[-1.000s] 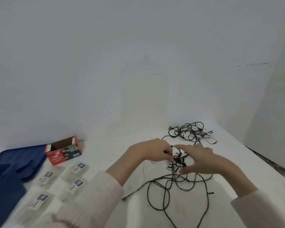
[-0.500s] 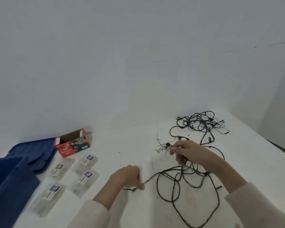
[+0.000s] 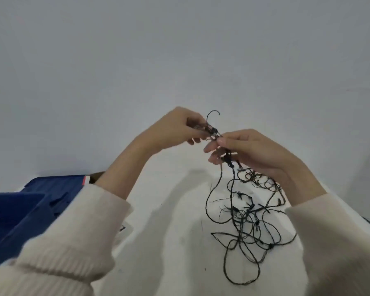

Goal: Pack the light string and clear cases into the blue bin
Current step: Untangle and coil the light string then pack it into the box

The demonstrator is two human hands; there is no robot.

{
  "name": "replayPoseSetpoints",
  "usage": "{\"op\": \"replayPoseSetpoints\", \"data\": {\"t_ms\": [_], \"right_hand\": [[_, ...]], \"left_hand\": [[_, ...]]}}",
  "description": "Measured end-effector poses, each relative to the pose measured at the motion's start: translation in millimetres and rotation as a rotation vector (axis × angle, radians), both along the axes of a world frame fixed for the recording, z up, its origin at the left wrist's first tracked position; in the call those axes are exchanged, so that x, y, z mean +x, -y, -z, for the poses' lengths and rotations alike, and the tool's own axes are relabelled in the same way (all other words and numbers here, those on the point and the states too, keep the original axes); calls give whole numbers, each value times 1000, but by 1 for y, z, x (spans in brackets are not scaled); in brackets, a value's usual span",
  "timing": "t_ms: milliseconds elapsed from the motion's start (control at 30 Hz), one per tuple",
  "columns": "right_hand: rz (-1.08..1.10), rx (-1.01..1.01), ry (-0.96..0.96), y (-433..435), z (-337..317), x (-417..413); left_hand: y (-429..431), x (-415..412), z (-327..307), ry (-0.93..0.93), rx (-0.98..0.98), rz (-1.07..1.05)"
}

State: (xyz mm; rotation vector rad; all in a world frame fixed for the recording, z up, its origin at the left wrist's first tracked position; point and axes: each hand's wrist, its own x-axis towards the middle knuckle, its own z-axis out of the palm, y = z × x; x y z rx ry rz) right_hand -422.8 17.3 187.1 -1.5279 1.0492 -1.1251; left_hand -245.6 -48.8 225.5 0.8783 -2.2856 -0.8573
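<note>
Pinching the bunched top of the light string (image 3: pixel 247 211) between curled fingers (image 3: pixel 226 143), raised over the tabletop (image 3: pixel 175 236).
Clamped on the wire from both sides, left hand (image 3: pixel 173 129) and right hand (image 3: pixel 252 149) nearly touching before a pale wall (image 3: pixel 179 50); rest of the strand hanging into a loose tangle on the white surface, blue bin (image 3: pixel 19 214) at far left, partly behind a cream sleeve (image 3: pixel 79 231).

A plain indoor room of no certain kind: a bare pale wall (image 3: pixel 179 50) behind a white table (image 3: pixel 179 242), with a blue bin (image 3: pixel 19 214) alongside.
</note>
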Motion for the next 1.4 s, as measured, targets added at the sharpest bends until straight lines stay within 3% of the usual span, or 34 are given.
{"op": "replayPoseSetpoints", "data": {"t_ms": [67,133,167,233,333,400,467,533,567,633,700,733,833,867,900,1000,1100,1167,1233,1300,1333,1400], "right_hand": [[37,-59,129,4,-33,-1],[91,-108,264,11,-65,0],[104,-123,329,16,-80,1],[124,-146,405,26,-105,5],[285,-210,392,43,-133,1],[513,-305,330,51,-146,-20],[804,-401,135,54,-155,-48],[999,-424,-244,49,-156,-73],[993,-372,-464,44,-155,-81],[756,-154,-880,30,-154,-82],[510,-43,-1067,18,-158,-69],[467,-84,-1012,14,-162,-60],[300,-140,-340,10,-175,-40],[213,-107,-208,12,-176,-34],[174,-87,-170,13,-175,-28],[338,-133,-135,26,-170,-31],[475,-166,97,33,-167,-48],[479,-143,23,35,-159,-53],[378,-63,-320,33,-150,-45],[260,-46,-646,29,-148,-29],[214,-67,-636,29,-150,-20],[121,-81,-326,32,-162,-7]], "left_hand": [[2,-9,-21,-351,33,-68],[0,-21,-26,-724,268,-116],[-2,-28,-25,-817,411,-71],[-5,-45,-12,-729,548,108],[-16,-59,8,-281,494,316],[-6,-49,19,32,411,327],[16,-24,22,296,329,238],[32,-2,11,283,286,126],[34,4,-2,151,302,101],[28,3,-41,-149,312,118],[18,-10,-85,-230,205,144],[13,-19,-105,-194,125,153],[3,-41,-147,-62,-39,143],[6,-45,-153,-45,-66,120],[9,-45,-155,-46,-69,96],[28,-25,-132,-18,17,65],[47,16,-94,186,138,26],[51,32,-88,103,193,-4],[50,34,-103,-201,207,-52],[42,23,-130,-247,105,-74],[36,13,-142,-134,14,-67],[22,-8,-161,143,-173,-57]]}}
